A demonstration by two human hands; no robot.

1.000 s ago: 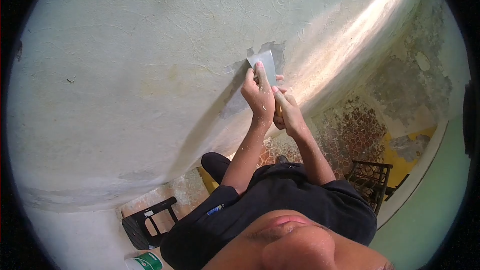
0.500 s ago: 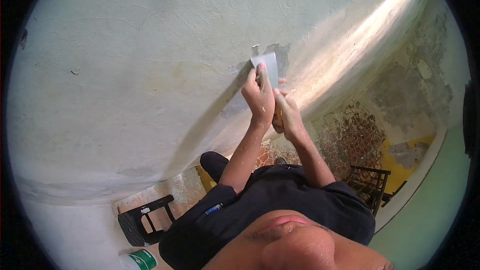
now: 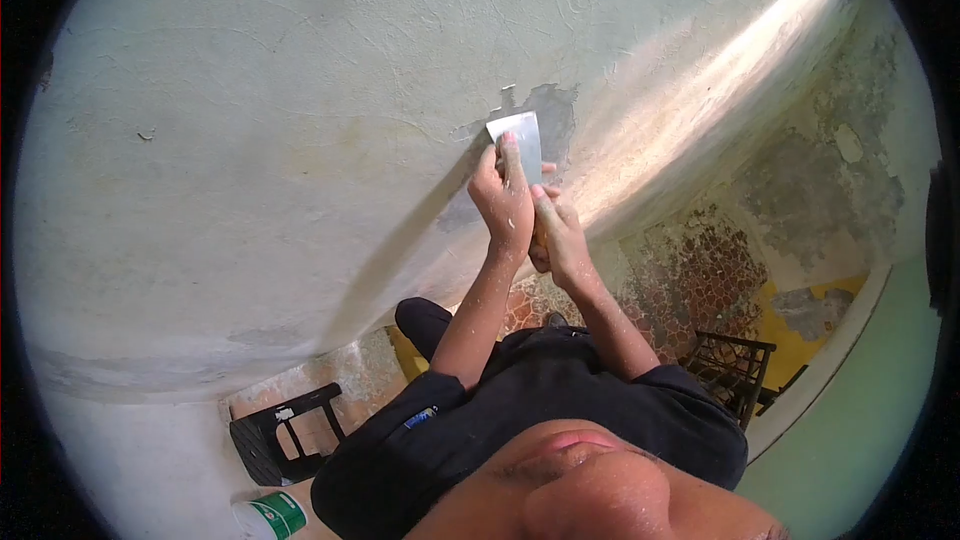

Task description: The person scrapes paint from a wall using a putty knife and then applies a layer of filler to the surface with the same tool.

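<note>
Starting at the far left, a black plastic stool is seen low down beside a white tub with a green label; above them a pale green painted wall fills most of the view; toward the middle a scraper is held flat against that wall, its broad metal blade laid at the lower edge of a bare grey patch where paint is gone; the left hand is wrapped closed around the blade's neck, with one finger stretched up along the back of the blade; just to its right the right hand is closed around the handle, of which only a sliver of yellow shows between the fingers; both hands and forearms are flecked with white dust; the scraper is judged light and stiff, its thin blade likely springy under pressure and sharp at the leading edge, so it is best taken by the handle, with a finger pressed behind the blade rather than near the edge; the handle may be slippery with dust; further right a darker, stained and flaking surface is seen, and below it a dark slatted crate stands on a patterned floor
</note>
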